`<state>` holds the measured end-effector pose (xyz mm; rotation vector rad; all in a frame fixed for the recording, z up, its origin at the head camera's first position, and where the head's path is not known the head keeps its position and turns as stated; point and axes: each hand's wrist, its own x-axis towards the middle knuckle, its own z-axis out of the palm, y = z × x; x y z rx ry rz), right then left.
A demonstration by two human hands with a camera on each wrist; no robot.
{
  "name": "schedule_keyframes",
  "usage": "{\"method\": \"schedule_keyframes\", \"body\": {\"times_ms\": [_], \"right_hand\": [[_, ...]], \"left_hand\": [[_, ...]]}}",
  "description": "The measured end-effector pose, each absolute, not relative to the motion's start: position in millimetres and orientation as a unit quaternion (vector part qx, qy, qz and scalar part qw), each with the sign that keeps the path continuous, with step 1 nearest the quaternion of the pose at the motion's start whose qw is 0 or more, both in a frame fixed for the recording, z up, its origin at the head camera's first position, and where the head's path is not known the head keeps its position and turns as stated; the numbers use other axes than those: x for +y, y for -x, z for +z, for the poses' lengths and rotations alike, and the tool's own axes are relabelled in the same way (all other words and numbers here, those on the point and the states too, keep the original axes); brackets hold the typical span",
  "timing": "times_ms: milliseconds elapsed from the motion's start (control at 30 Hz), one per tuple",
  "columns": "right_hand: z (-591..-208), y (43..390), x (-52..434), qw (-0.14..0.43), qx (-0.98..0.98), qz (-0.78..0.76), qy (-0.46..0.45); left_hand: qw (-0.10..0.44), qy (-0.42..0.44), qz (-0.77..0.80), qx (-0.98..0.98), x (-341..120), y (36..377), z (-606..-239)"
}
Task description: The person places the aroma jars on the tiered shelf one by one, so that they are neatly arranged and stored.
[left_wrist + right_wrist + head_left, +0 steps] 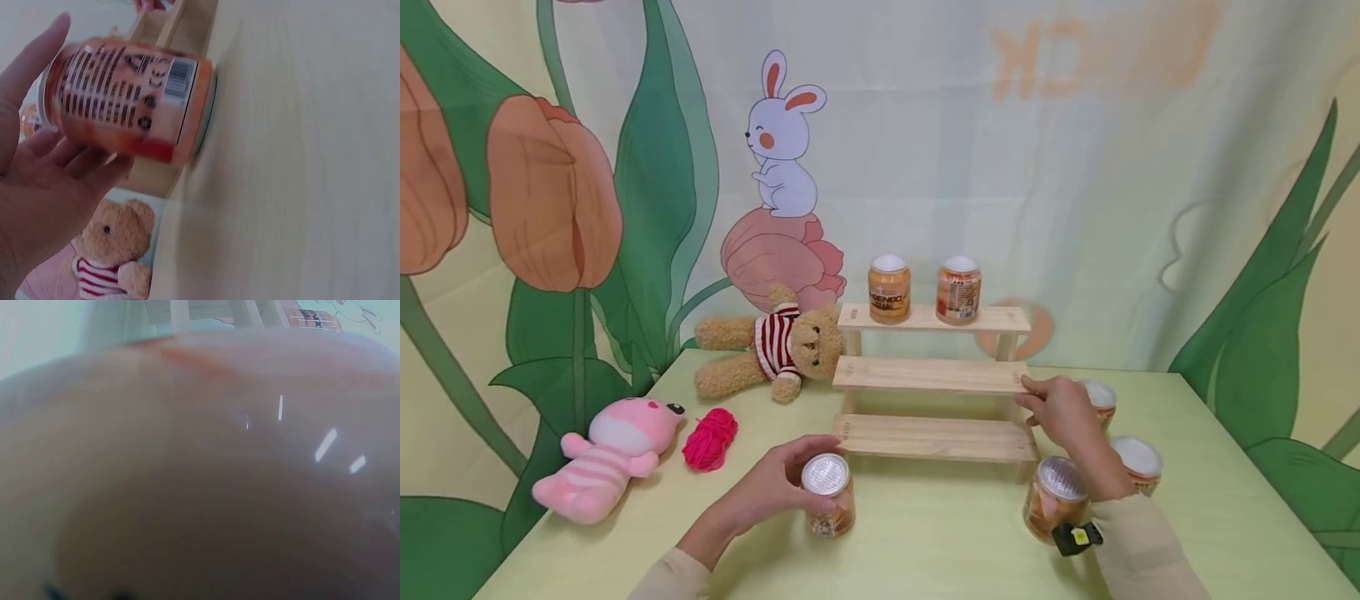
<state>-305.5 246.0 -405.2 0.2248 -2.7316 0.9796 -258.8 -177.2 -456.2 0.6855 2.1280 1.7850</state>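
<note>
Clearly, your left hand [775, 487] has its grip round an orange jar [827, 495] with a silvery lid, which stands upright on the pale green table [925, 533] just in front of the left end of the wooden step shelf [934, 375]. From the head view you see only the lid and a strip of the jar's side; the left wrist view fills in the rest, showing the jar's printed label with a barcode, your thumb up one side and your fingers [87, 169] curled under the other, and the jar's base against the table. That same wrist view also catches the teddy bear [115, 253] in its striped jumper. Your right hand [1063, 412] is at the right end of the shelf's middle step, fingers stretched out and touching the board's edge, holding nothing. Only the head view shows this; the right wrist view is almost wholly filled by a blurred pinkish-orange surface close to the lens, with a sliver of shelf and a labelled jar at the top, so it tells you nothing about the fingers. Three more jars stand on the table by your right forearm: one near your wrist [1055, 498], one behind the hand [1101, 402] and one further right [1138, 465]. Two jars [889, 288] stand on the top step. A pink plush toy [606, 458] and a ball of pink yarn [710, 439] lie on the table to the left.
</note>
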Motion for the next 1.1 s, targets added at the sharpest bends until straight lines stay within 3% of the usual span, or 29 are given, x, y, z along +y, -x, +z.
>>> {"method": "schedule_keyframes", "body": {"times_ms": [200,433,833,1100], "right_hand": [[-404.1,305.7,247.0,0.123,-0.932,0.334,-0.077],[-404.4,305.2,248.7,0.124,-0.932,0.334,-0.071],[-403.7,309.3,243.1,0.116,-0.933,0.334,-0.073],[-405.4,307.3,244.0,0.119,-0.933,0.333,-0.065]], "left_hand": [[0.187,-0.245,0.621,0.721,-190.4,267.8,-463.8],[0.185,-0.237,0.629,0.717,-186.7,270.5,-466.4],[0.092,-0.173,0.66,0.725,-156.0,283.1,-428.9],[0.015,-0.138,0.684,0.716,-129.5,307.4,-380.1]]}}
